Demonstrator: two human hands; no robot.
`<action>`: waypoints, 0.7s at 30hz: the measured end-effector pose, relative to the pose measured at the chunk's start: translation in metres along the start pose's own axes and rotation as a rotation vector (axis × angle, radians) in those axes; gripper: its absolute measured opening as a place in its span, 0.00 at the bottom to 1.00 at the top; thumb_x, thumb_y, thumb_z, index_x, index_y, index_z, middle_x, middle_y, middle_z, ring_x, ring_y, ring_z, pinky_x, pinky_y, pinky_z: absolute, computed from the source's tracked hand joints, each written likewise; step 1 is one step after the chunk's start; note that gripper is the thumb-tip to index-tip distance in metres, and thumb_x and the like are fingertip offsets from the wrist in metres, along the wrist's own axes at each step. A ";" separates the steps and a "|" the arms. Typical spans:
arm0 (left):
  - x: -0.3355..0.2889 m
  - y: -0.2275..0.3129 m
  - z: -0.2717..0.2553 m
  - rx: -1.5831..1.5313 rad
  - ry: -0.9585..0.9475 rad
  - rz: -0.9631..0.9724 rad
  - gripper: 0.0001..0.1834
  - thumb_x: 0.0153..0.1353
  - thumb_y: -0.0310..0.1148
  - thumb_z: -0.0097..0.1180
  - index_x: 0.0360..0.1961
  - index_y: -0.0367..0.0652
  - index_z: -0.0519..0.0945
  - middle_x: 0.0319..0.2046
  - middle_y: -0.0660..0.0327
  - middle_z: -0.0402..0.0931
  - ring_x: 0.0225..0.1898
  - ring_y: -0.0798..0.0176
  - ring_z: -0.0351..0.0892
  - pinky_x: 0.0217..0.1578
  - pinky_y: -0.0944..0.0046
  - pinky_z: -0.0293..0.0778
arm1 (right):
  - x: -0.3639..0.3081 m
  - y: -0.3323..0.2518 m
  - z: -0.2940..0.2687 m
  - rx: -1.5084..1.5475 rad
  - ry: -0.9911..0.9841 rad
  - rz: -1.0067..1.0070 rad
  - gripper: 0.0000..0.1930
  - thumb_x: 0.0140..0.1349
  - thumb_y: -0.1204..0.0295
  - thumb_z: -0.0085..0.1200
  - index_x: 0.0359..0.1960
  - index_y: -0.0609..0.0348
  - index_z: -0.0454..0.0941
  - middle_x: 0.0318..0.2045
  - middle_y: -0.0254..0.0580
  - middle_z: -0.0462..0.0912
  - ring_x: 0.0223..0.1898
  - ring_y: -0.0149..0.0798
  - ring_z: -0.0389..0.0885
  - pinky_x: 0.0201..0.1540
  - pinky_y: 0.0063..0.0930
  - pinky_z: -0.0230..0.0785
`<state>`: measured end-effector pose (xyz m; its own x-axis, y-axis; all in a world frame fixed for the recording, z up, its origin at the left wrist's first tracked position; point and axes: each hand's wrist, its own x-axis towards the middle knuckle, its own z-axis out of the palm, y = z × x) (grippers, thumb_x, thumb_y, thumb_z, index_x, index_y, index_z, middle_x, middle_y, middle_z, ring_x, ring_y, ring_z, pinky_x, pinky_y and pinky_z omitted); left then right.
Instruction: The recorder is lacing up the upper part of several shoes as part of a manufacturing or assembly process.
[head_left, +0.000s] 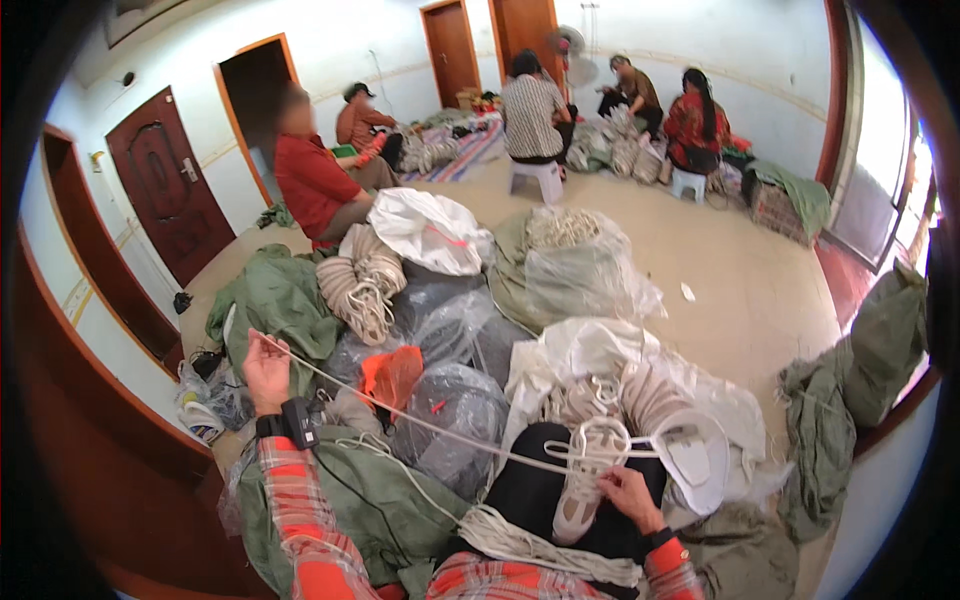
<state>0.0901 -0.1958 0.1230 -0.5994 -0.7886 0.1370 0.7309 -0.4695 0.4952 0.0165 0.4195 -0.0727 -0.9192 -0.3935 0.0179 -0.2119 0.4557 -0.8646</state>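
Observation:
Raised at the left, my left hand [266, 372] pinches a beige shoelace [400, 412] and pulls it out in a long, nearly straight line. The lace runs across to a beige shoe upper [576, 508] lying on my lap, where it passes through the eyelet area and forms loops. My right hand [630, 497] is at the upper's right side, thumb and fingers closed on the lace there. A bundle of loose laces [545, 548] lies across my lap just below. Right of the upper is a white sole-shaped piece [694, 460].
Nested shoe uppers [655, 395] rest on white sacking ahead. Plastic-wrapped bundles [448, 425], an orange bag [393, 375] and green sacks [275, 300] crowd the floor to the left. A sack of laces [562, 230] stands farther off. Several people sit working beyond.

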 end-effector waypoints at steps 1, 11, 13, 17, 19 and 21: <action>-0.005 0.001 0.005 -0.013 -0.015 0.018 0.08 0.62 0.29 0.48 0.40 0.43 0.77 0.34 0.60 0.78 0.34 0.67 0.75 0.34 0.67 0.70 | -0.001 -0.023 0.002 -0.025 0.045 0.057 0.09 0.52 0.71 0.56 0.34 0.62 0.78 0.18 0.45 0.77 0.22 0.30 0.75 0.26 0.25 0.68; -0.112 -0.098 0.038 0.618 -0.383 -0.208 0.15 0.61 0.28 0.51 0.49 0.37 0.73 0.30 0.63 0.77 0.23 0.76 0.69 0.23 0.78 0.65 | 0.007 -0.041 0.073 -0.293 -0.077 -0.186 0.10 0.57 0.66 0.51 0.29 0.63 0.74 0.21 0.52 0.77 0.24 0.54 0.77 0.25 0.42 0.68; -0.149 -0.151 0.039 0.728 -0.333 -0.472 0.14 0.60 0.29 0.53 0.47 0.39 0.76 0.29 0.65 0.77 0.23 0.77 0.68 0.23 0.79 0.64 | 0.003 -0.052 0.092 -0.253 -0.245 -0.368 0.09 0.56 0.68 0.49 0.26 0.63 0.71 0.21 0.53 0.76 0.25 0.56 0.75 0.26 0.45 0.67; -0.222 -0.254 0.035 0.987 -0.769 -0.834 0.09 0.58 0.36 0.56 0.32 0.40 0.80 0.24 0.70 0.76 0.21 0.79 0.66 0.22 0.77 0.62 | -0.024 -0.087 0.122 -0.198 -0.605 -0.560 0.07 0.53 0.70 0.48 0.27 0.63 0.70 0.22 0.54 0.75 0.28 0.55 0.76 0.30 0.46 0.67; -0.248 -0.284 0.029 1.120 -0.914 -0.711 0.09 0.58 0.35 0.55 0.27 0.40 0.78 0.21 0.70 0.75 0.21 0.75 0.70 0.23 0.73 0.67 | -0.025 -0.104 0.109 -0.097 -0.901 -0.590 0.09 0.47 0.70 0.51 0.31 0.59 0.74 0.25 0.51 0.77 0.30 0.50 0.78 0.31 0.42 0.70; -0.258 -0.287 0.034 1.272 -0.988 -0.533 0.10 0.56 0.34 0.55 0.25 0.37 0.78 0.18 0.66 0.75 0.20 0.73 0.73 0.23 0.70 0.69 | -0.021 -0.103 0.088 -0.343 -0.495 -0.609 0.08 0.48 0.71 0.50 0.31 0.57 0.75 0.28 0.45 0.77 0.29 0.50 0.78 0.31 0.41 0.70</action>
<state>0.0240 0.1559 -0.0252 -0.9931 0.1009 -0.0595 -0.0145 0.3980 0.9173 0.0870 0.3113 -0.0284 -0.3789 -0.9149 0.1395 -0.7836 0.2370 -0.5743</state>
